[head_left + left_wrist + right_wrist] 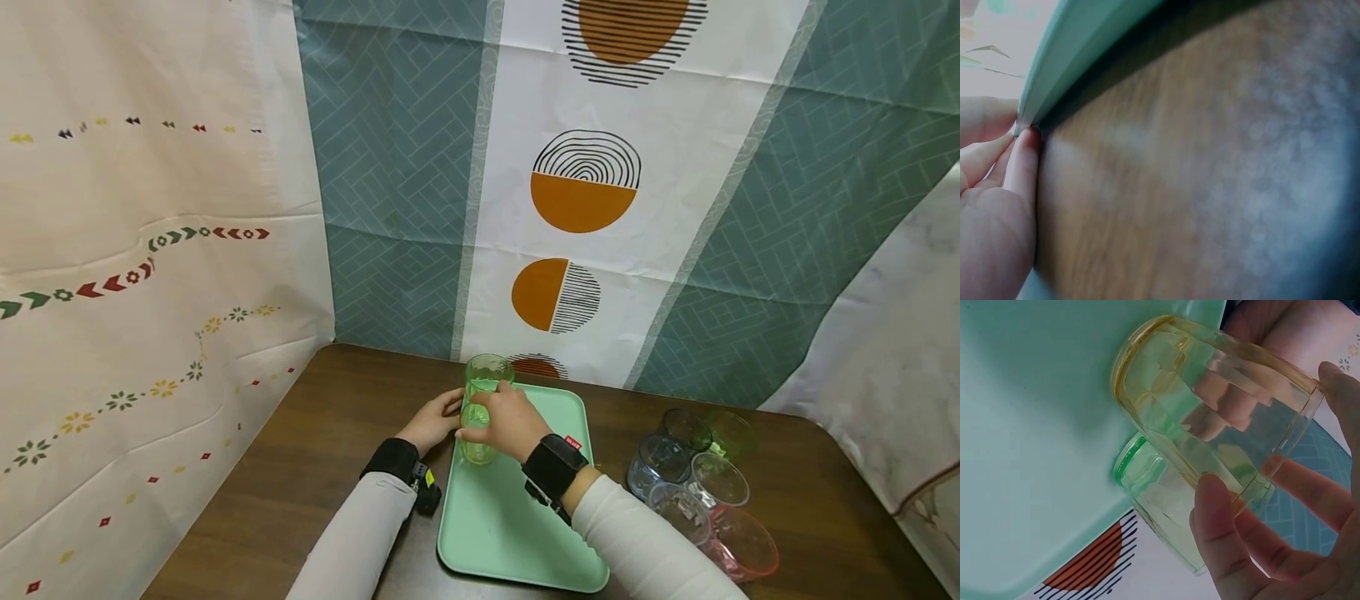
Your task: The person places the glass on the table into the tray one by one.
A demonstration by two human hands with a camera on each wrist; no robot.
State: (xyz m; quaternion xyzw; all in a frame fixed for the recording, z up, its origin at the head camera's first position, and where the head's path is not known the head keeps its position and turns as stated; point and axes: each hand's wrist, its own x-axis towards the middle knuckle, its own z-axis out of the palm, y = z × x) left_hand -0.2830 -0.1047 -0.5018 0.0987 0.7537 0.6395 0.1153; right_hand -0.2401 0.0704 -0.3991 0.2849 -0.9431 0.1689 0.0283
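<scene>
Tray [517,533] bearing 1 yellow glass [1154,394], 1 green glass [1161,509], right fingers [1215,515] gripping the yellow, left fingers [1021,165] pinching tray rim [1079,53]

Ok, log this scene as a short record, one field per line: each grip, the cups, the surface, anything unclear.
Right grip: bare hand, holds a yellow-tinted, faceted transparent cup near its rim
Left grip: bare hand, holds the left edge of a mint-green rectangular tray
Beyond yellow cup: green-tinted transparent cup, near the tray's far-left corner
Right of tray: cluster of transparent cups, including blue and pink
Surface: brown wooden table
Unclear: whether the yellow cup's base touches the tray
</scene>
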